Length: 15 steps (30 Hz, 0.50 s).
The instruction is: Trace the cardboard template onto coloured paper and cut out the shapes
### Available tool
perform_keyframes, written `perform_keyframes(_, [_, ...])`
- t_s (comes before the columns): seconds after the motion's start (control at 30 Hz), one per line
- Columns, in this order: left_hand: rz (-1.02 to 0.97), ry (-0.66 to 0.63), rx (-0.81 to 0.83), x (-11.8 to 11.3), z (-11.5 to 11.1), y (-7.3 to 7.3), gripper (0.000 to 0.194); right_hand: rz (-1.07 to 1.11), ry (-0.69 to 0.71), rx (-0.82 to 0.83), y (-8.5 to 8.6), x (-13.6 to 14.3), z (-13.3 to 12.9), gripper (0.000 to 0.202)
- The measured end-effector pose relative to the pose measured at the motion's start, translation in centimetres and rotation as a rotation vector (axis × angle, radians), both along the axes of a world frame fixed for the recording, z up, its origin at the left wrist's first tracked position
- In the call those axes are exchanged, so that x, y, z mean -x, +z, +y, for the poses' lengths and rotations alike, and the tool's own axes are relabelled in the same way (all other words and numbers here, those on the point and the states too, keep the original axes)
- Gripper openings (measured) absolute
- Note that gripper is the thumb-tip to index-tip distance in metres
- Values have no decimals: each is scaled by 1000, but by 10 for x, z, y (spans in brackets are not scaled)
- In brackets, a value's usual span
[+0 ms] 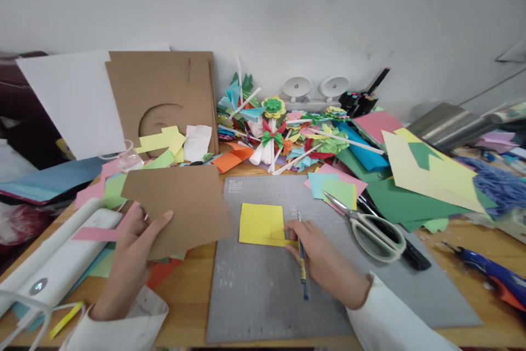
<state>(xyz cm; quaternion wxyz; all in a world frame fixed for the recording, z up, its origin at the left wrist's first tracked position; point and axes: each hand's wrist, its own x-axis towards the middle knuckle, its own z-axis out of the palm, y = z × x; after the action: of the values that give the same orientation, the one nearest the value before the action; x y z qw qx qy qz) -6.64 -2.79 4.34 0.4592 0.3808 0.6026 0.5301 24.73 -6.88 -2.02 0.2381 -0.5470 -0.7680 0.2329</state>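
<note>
In my left hand is a piece of brown cardboard, its thumb lying on top, held over the left edge of the grey cutting mat. My right hand is closed around a thin pencil, which points away from me. Its fingertips touch the lower right corner of a yellow paper lying on the mat. Faint lines, perhaps folds, cross that paper. To the right of this hand rest scissors with pale handles, partly over a black-handled tool.
Colourful folded-paper pieces are heaped against the wall. Brown cardboard sheets stand at the back left. Green and yellow papers spread at the right, near a blue glue gun. A white device with a cable lies at the left.
</note>
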Motion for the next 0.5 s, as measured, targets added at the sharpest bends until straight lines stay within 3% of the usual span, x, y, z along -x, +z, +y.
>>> perform_keyframes(0.17, [-18, -70, -20, 1, -6, -8, 52, 134, -4, 80, 4, 1, -3, 25])
perform_keyframes(0.3, [-3, -204, 21, -2, -4, -10, 58, 197, -9, 47, 31, -19, -3, 24])
perform_keyframes(0.43, [55, -484, 89, -19, 5, -13, 59, 277, -31, -81, 65, -49, -1, 13])
perform_keyframes(0.5, [192, -659, 106, -29, 11, -18, 51, 361, -11, -91, 80, -59, -1, 15])
